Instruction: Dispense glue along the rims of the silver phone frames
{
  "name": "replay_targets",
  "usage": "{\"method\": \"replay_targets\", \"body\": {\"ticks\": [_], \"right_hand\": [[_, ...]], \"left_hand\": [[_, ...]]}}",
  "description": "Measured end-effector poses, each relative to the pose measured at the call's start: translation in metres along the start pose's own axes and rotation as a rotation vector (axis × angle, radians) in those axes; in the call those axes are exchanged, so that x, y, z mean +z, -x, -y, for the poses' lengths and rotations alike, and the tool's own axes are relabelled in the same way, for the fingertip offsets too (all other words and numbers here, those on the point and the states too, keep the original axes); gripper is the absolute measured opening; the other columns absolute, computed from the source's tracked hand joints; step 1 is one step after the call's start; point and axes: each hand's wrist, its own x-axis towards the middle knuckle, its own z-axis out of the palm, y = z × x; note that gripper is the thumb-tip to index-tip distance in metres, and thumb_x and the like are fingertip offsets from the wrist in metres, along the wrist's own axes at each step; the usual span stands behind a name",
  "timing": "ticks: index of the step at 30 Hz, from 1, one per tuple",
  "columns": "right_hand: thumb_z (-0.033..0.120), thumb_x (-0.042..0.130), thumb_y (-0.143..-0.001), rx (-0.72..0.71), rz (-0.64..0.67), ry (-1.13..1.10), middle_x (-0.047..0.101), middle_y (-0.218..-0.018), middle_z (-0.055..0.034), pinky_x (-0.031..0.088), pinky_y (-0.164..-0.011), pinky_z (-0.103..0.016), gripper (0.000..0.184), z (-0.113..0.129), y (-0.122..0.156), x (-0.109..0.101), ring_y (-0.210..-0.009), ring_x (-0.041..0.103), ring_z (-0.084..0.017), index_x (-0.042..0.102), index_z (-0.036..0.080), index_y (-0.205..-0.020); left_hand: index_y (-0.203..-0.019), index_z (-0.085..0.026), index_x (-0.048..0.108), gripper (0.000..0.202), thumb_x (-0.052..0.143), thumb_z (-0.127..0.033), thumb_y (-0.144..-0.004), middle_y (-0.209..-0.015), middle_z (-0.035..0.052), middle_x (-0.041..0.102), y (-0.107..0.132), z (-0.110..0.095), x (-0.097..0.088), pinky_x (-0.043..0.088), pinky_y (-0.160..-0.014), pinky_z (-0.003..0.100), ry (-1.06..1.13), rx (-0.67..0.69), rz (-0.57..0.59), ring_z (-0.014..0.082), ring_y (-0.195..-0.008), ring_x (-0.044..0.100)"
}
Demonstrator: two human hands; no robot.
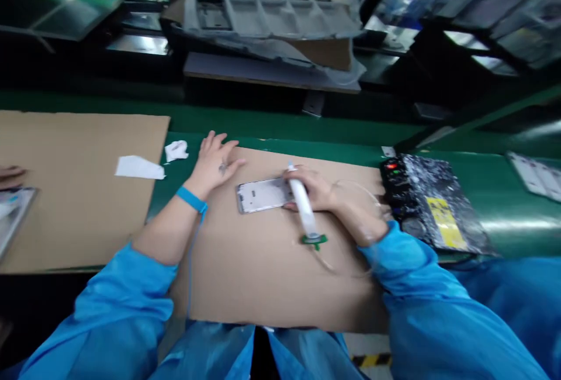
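My right hand (319,188) is wrapped round a white dispensing syringe (305,209), which has a green cap and a thin clear tube at its near end. The same hand rests over the right end of a flat, phone-sized panel (263,194) with a pale inner face and a thin rim. That end is partly hidden by my fingers. My left hand (215,161) lies open, fingers spread, at the far left edge of the cardboard sheet (245,275), apart from the panel. A blue strap (191,199) with a cord circles my left wrist.
To the right stands a black control box (433,204) with lit indicators and a yellow label. A grey compartmented tray (280,20) sits on a raised shelf. Scraps of white paper (139,167) lie left, near another person's hand (11,176) at the edge.
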Motion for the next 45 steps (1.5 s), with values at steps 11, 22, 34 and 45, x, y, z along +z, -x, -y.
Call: {"method": "replay_targets", "body": {"ticks": [11,22,34,45], "right_hand": [[0.064,0.071,-0.105,0.05,0.09,-0.22,0.077,-0.15,-0.0157,0.054,-0.129,-0.063,0.065,0.019,-0.021,0.015,-0.155,0.065,-0.038,0.054,0.03,-0.158],[0.097,0.059,-0.094,0.562,-0.309,-0.673,0.074,-0.079,-0.0007,0.064,-0.062,-0.037,0.079,0.044,-0.024,0.022,-0.069,0.075,-0.022,0.072,0.029,-0.133],[0.065,0.096,-0.083,0.596,-0.214,-0.399,0.081,-0.083,-0.0027,0.058,-0.06,-0.033,0.047,0.06,-0.029,0.02,-0.066,0.073,-0.02,0.071,0.028,-0.097],[0.067,0.098,-0.082,0.577,-0.158,-0.356,0.081,-0.088,-0.0033,0.058,-0.062,-0.034,0.049,0.061,-0.029,0.018,-0.071,0.073,-0.021,0.074,0.029,-0.103]], "left_hand": [[-0.167,-0.024,0.062,0.102,0.085,-0.082,-0.087,-0.184,0.0189,0.045,0.008,-0.024,-0.011,0.021,-0.146,0.07,0.133,0.264,0.253,0.0474,-0.178,0.028],[-0.156,-0.025,0.071,0.09,0.093,-0.076,-0.084,-0.183,0.0198,0.044,0.021,-0.041,-0.008,0.02,-0.146,0.071,0.215,0.361,0.292,0.0494,-0.179,0.023],[-0.118,-0.021,0.072,0.064,0.093,-0.073,-0.085,-0.171,0.0179,0.055,0.019,-0.051,0.005,0.021,-0.145,0.068,0.285,0.323,0.216,0.0466,-0.176,0.03],[-0.118,-0.023,0.072,0.059,0.09,-0.071,-0.088,-0.171,0.0155,0.055,0.019,-0.051,0.002,0.016,-0.146,0.07,0.336,0.311,0.231,0.0446,-0.177,0.028]]}}
